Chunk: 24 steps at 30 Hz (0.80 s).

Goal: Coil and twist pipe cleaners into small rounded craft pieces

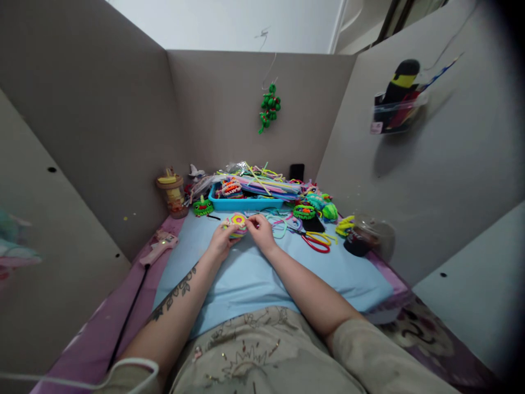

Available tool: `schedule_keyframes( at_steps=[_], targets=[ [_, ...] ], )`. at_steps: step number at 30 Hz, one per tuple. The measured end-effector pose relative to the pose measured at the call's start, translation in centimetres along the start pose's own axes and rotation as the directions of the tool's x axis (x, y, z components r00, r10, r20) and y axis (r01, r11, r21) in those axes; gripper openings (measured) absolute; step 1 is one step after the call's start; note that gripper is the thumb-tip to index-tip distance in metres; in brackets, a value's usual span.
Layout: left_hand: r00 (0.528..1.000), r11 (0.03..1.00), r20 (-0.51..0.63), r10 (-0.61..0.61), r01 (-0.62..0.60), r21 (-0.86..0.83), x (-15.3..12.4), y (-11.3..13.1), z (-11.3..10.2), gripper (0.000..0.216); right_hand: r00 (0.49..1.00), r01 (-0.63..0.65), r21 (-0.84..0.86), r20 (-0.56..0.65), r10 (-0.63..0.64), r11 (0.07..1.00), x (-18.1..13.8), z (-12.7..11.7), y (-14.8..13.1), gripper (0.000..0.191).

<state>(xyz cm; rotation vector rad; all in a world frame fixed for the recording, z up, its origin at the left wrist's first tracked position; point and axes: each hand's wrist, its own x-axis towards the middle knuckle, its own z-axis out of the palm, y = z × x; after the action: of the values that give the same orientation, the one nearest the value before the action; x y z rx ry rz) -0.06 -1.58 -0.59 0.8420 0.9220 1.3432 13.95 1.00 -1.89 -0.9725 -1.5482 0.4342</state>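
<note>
A small round craft piece (237,224) in pink, yellow and green, made of pipe cleaners, sits between my two hands above the light blue mat (254,273). My left hand (220,241) grips its left edge with curled fingers. My right hand (259,229) pinches its right edge. Behind the piece stands a blue tray (246,203) heaped with coloured pipe cleaners.
Red-handled scissors (315,241) and loose pipe cleaners lie right of my hands. A lidded dark cup (363,236) stands at the right, a jar (174,192) at the back left, a pink glue gun (159,246) at the left. Grey panels wall in the desk; a green ornament (269,107) hangs above.
</note>
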Motion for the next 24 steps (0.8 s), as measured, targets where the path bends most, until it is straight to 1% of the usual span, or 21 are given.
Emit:
schedule_keyframes(
  at_steps=[4, 7, 9, 12, 16, 18, 19, 20, 21, 22, 23, 24],
  targets=[
    [1.000, 1.000, 0.003, -0.007, 0.008, -0.017, 0.1, -0.1, -0.2, 0.037, 0.999, -0.035, 0.042, 0.034, 0.034, 0.999, 0.0, 0.1, 0.4, 0.012],
    [0.999, 0.998, 0.017, -0.029, 0.030, -0.059, 0.3, -0.2, -0.4, 0.037, 0.992, -0.099, 0.160, 0.088, 0.085, 0.982, 0.2, 0.4, 0.8, 0.014],
    [0.998, 0.994, 0.002, -0.056, 0.056, -0.097, 0.5, -0.2, -0.5, 0.035, 0.986, -0.143, 0.234, 0.116, 0.119, 0.962, 0.3, 0.5, 1.0, 0.016],
    [0.995, 0.984, -0.031, -0.096, 0.090, -0.155, 0.6, -0.1, -0.6, 0.030, 0.979, -0.180, 0.274, 0.139, 0.147, 0.945, 0.4, 0.5, 0.9, 0.021],
    [0.990, 0.963, -0.063, -0.124, 0.105, -0.248, 0.5, 0.4, -0.5, 0.027, 0.966, -0.223, 0.285, 0.191, 0.172, 0.932, 0.5, 0.0, 0.2, 0.031],
    [0.991, 0.950, -0.059, -0.121, 0.098, -0.297, 0.4, 0.6, -0.6, 0.026, 0.967, -0.224, 0.282, 0.180, 0.178, 0.933, 0.7, -0.8, -0.8, 0.035],
    [0.992, 0.942, -0.053, -0.118, 0.095, -0.322, 0.4, 0.8, -0.6, 0.026, 0.973, -0.208, 0.279, 0.154, 0.170, 0.938, 0.7, -1.2, -1.5, 0.035],
    [0.992, 0.934, -0.051, -0.118, 0.093, -0.345, 0.4, 0.9, -0.7, 0.026, 0.981, -0.176, 0.272, 0.126, 0.146, 0.946, 0.7, -1.7, -2.4, 0.034],
    [0.991, 0.926, -0.053, -0.120, 0.093, -0.367, 0.4, 1.0, -0.8, 0.027, 0.985, -0.142, 0.285, 0.133, 0.108, 0.948, 0.5, -2.1, -3.6, 0.033],
    [0.991, 0.918, -0.056, -0.123, 0.093, -0.385, 0.5, 1.2, -1.0, 0.027, 0.976, -0.109, 0.333, 0.212, 0.038, 0.937, 0.3, -2.6, -4.9, 0.035],
    [0.990, 0.912, -0.062, -0.129, 0.094, -0.400, 0.6, 1.3, -1.2, 0.029, 0.928, -0.073, 0.407, 0.363, -0.088, 0.910, -0.1, -3.0, -6.4, 0.039],
    [0.989, 0.907, -0.067, -0.135, 0.096, -0.411, 0.7, 1.4, -1.4, 0.032, 0.836, -0.044, 0.488, 0.496, -0.235, 0.872, -0.7, -3.4, -8.0, 0.043]
  ],
)
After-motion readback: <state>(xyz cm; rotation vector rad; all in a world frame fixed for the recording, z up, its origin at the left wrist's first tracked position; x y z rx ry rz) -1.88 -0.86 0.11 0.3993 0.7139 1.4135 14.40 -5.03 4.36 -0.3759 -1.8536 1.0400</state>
